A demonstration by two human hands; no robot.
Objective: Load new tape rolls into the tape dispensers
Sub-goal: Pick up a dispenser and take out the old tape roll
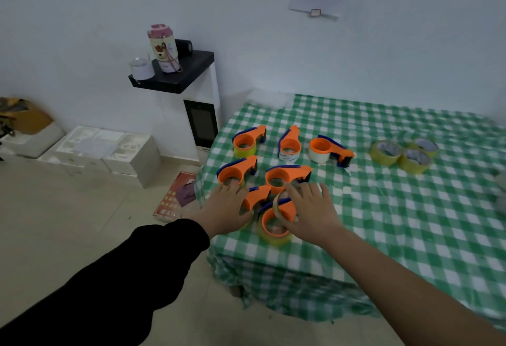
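**Both hands working at the near dispensers**

A bench (pixel 383 209) under a green-and-white checked cloth is carrying seven orange-and-blue tape dispensers, grouped toward its left end.

The left hand (pixel 228 210), coming out of a black sleeve (pixel 137 269), is lying flat over the second-nearest dispenser (pixel 257 196), its fingers fairly straight and resting on the orange body.

The right hand (pixel 312 211) is reaching over the nearest dispenser (pixel 273 229), which is sitting by the bench's front edge with a yellowish roll on its hub. Its fingers are spreading wide, while thumb and forefinger seem to be pinching a tan ring (pixel 277 206) (thin, standing on edge just above that dispenser); the blur is making the exact grip hard to judge.

The other five dispensers (pixel 284 176) are lying behind the hands in two rows.

Three spare tape rolls (pixel 402 154), yellowish and touching one another, are waiting well apart on the bench's right side.
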